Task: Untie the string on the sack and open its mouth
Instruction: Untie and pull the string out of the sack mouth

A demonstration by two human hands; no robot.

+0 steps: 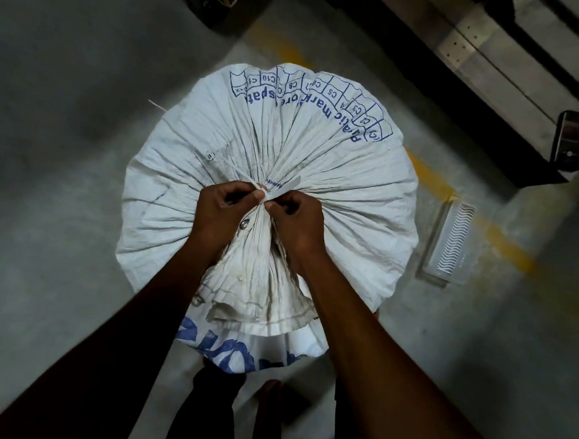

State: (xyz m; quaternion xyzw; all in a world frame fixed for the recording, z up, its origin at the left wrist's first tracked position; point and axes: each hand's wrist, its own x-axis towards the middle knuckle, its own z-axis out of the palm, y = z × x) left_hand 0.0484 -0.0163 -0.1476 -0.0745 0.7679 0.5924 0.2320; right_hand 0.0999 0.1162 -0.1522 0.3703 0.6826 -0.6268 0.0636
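Observation:
A full white woven sack [335, 174] with blue print stands upright on the floor, seen from above. Its mouth is gathered into a tight neck at the centre, and the loose ruffled mouth fabric [260, 285] fans out toward me. A pale flat string [232, 170] is tied round the neck, with one end trailing up-left and a short end sticking out to the right. My left hand [222, 212] pinches the string at the knot. My right hand [296, 221] grips the neck and string just right of it. The knot itself is hidden by my fingers.
The sack stands on a grey concrete floor with a worn yellow line [503, 242]. A white ribbed plastic tray [451, 242] lies to the right. A phone [571, 140] rests on a dark pallet or shelf edge at upper right. My legs are below the sack.

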